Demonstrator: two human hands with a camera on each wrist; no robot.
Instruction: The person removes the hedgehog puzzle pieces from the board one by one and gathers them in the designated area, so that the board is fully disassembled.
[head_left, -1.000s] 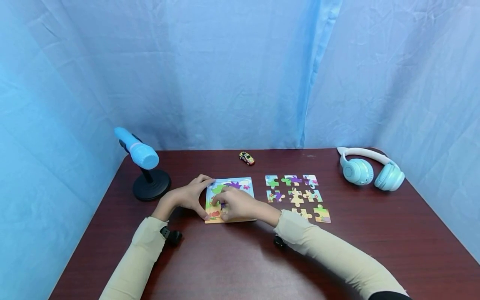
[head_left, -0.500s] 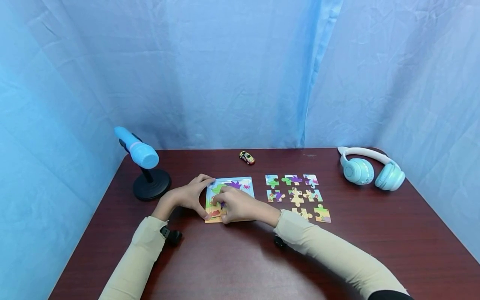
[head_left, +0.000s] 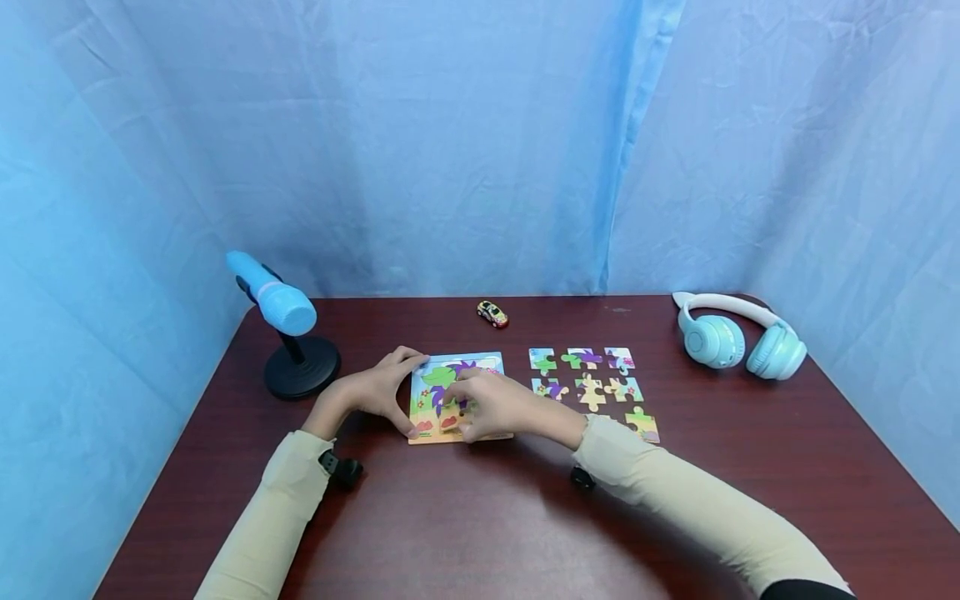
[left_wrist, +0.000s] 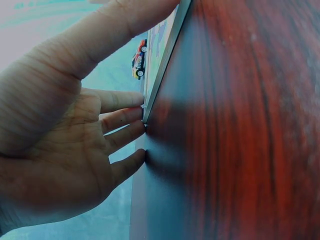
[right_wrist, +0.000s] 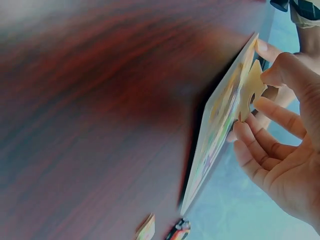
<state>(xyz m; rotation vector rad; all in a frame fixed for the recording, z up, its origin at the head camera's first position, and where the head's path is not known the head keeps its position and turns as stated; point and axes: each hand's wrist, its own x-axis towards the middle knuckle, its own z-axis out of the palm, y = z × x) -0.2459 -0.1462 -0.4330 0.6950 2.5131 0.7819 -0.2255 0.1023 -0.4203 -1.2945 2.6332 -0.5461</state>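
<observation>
A square picture puzzle board (head_left: 417, 435) lies on the table in the head view. My left hand (head_left: 375, 392) rests at its left side, thumb at the near corner and fingertips at the far corner. In the left wrist view, that hand's fingers (left_wrist: 120, 140) are fairly straight against the board's edge. Above the board's near part, my right hand (head_left: 491, 407) pinches a yellowish jigsaw piece (right_wrist: 248, 92) between thumb and index finger. The piece is tilted over the board's face in the right wrist view, and the hand hides part of the board.
Several loose jigsaw pieces (head_left: 591, 392) lie in rows right of the board. A small toy car (head_left: 492, 314) sits behind it. A blue microphone (head_left: 288, 310) on a black stand is at left, and cat-ear headphones (head_left: 716, 342) lie at right.
My right hand has shifted slightly right with the jigsaw piece, uncovering more of the board's left part. The left hand has stayed in place.
</observation>
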